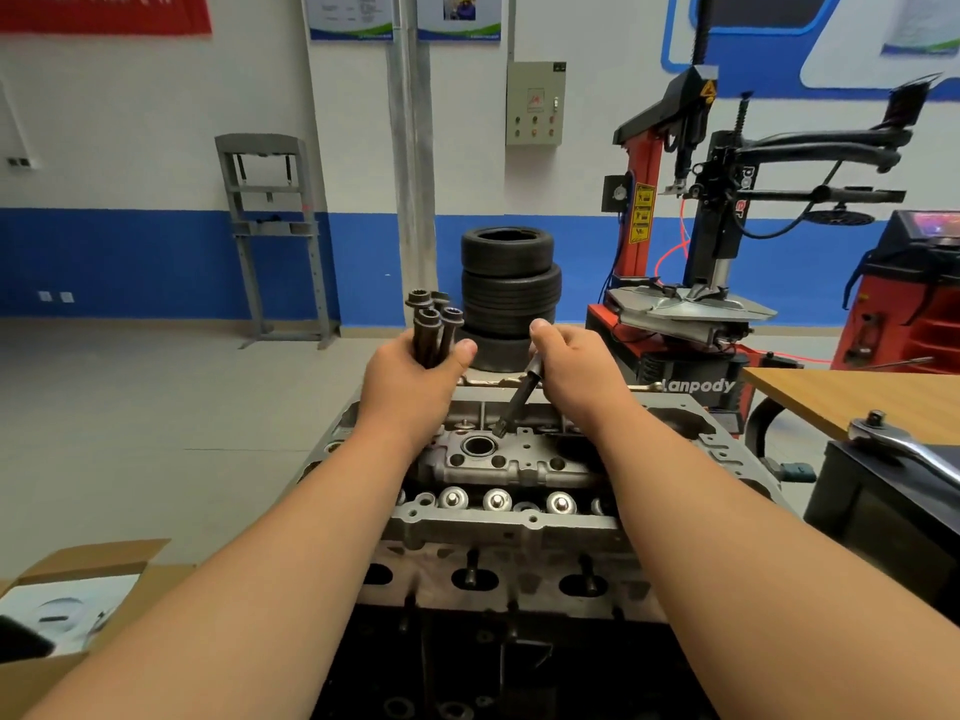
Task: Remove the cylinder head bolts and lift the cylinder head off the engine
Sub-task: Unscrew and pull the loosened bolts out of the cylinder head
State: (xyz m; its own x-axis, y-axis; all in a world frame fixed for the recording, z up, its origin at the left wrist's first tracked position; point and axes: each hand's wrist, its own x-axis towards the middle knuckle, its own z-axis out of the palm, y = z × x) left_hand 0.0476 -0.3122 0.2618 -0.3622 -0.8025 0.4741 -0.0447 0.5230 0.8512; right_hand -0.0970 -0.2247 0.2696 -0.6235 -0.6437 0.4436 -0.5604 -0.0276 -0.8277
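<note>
Left hand (415, 376): raised over the far left of the engine, fingers curled round a bundle of head bolts (434, 324), thumb pressed across the front.
Bundle of head bolts: dark, upright, the flanged heads standing above the fist.
Right hand (571, 366): level with the left and just beside it, fist wrapped round the upper end of a single bolt (522, 394), thumb up.
Single bolt: tilted, its top hidden in the fist, its lower end down at the far side of the cylinder head (498, 511); whether the tip sits in a hole cannot be told.
Forearms: both stretched forward over the cylinder head, covering its left and right edges.
Cylinder head: seated on the engine block (467, 667), directly below the hands.
Behind: a stack of tyres (511, 275) beyond the hands, a red tyre changer (691, 304) to its right, a grey press frame (270, 226) by the wall.
Right: a wooden counter (857, 397); near it a ratchet (904, 446) lying on a dark box.
Lower left: an open cardboard box (78, 589).
</note>
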